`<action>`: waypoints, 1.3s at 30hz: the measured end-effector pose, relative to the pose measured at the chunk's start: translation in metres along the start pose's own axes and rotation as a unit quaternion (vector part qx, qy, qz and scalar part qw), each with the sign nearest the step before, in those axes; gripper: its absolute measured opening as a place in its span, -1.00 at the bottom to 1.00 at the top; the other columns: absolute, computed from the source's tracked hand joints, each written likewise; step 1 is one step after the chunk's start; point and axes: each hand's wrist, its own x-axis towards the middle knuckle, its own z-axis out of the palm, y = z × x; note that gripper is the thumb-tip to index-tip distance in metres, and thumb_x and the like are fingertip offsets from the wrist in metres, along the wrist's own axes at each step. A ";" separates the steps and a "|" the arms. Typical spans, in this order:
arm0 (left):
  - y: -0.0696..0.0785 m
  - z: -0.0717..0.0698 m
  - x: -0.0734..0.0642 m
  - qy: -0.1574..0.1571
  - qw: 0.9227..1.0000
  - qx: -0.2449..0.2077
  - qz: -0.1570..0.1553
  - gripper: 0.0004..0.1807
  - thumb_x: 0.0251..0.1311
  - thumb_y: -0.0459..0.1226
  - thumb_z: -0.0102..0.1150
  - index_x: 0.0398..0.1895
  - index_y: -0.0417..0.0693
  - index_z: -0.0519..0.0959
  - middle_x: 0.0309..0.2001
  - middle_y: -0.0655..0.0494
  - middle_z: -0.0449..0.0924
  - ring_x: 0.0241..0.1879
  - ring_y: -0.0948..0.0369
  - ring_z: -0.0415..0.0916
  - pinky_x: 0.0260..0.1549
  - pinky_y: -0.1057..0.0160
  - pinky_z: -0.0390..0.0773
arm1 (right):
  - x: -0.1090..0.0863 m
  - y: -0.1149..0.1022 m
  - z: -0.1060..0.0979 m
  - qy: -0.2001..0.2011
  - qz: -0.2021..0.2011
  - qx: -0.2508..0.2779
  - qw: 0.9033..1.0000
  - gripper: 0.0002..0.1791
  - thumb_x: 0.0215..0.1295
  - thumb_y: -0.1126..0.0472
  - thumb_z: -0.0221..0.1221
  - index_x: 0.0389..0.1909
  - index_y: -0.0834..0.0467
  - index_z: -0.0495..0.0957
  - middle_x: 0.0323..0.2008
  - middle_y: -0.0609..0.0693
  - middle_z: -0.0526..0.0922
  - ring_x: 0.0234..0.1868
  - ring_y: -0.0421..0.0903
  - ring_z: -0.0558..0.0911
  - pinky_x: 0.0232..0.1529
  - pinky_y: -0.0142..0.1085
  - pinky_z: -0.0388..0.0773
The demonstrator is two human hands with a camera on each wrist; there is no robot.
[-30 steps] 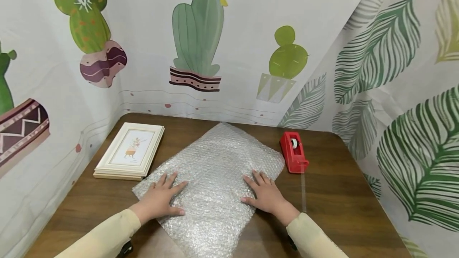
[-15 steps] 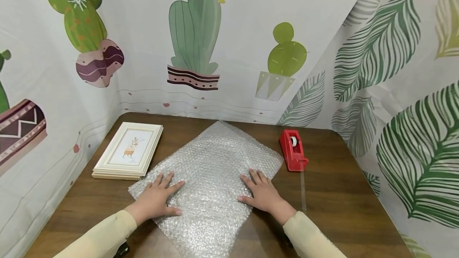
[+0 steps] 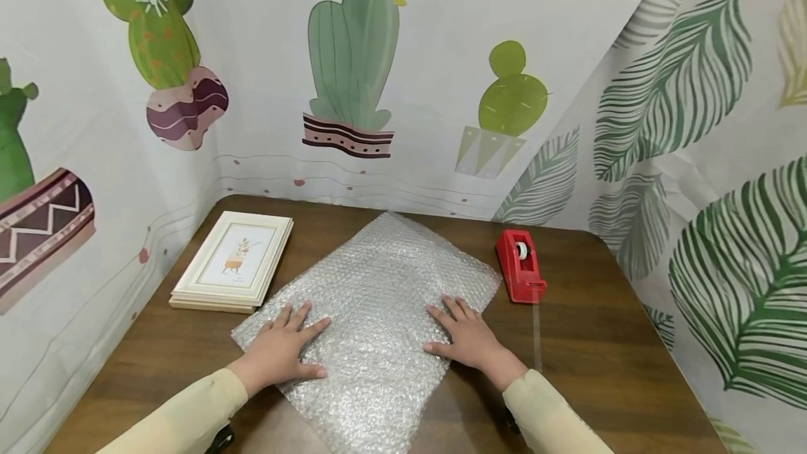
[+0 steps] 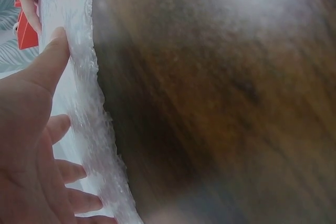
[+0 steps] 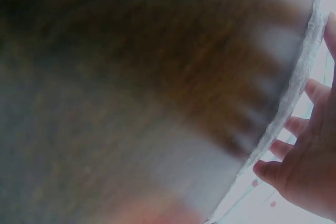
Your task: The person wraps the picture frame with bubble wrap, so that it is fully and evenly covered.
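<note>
Hands (image 3: pixel 275 352) (image 3: pixel 469 340) splayed flat on bubble wrap (image 3: pixel 378 342), its near corner cut off, tabletop (image 5: pixel 184 72) blurred at right wrist

Head view turned slightly left; backdrop (image 3: pixel 265 54) sits further right.

The place looks like a small curtained-off work nook, where a dark wood-grain table (image 3: pixel 605 342) stands close against white hangings (image 3: pixel 441 33), creased in places, that rise behind it and along both sides, printed with potted cacti (image 3: pixel 356 62) and striped leaves (image 3: pixel 677 93). Bubble wrap (image 3: pixel 378 314), a red tape dispenser (image 3: pixel 520 272) and stacked cream picture frames (image 3: pixel 231 258) suggest a packing spot; whether it belongs to a home, shop or studio cannot be told.
</note>
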 end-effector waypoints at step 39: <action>-0.060 -0.078 -0.007 0.166 0.962 -0.212 -0.053 -0.58 0.46 -0.24 0.15 0.26 -0.31 0.56 0.16 -0.34 0.66 0.02 -0.24 0.68 -0.12 -0.09 0.73 | 0.026 -0.037 -0.033 0.145 0.038 0.260 0.954 -0.68 0.47 0.17 0.18 0.11 0.24 0.65 0.07 0.19 0.74 0.08 0.16 0.70 0.06 0.02 0.67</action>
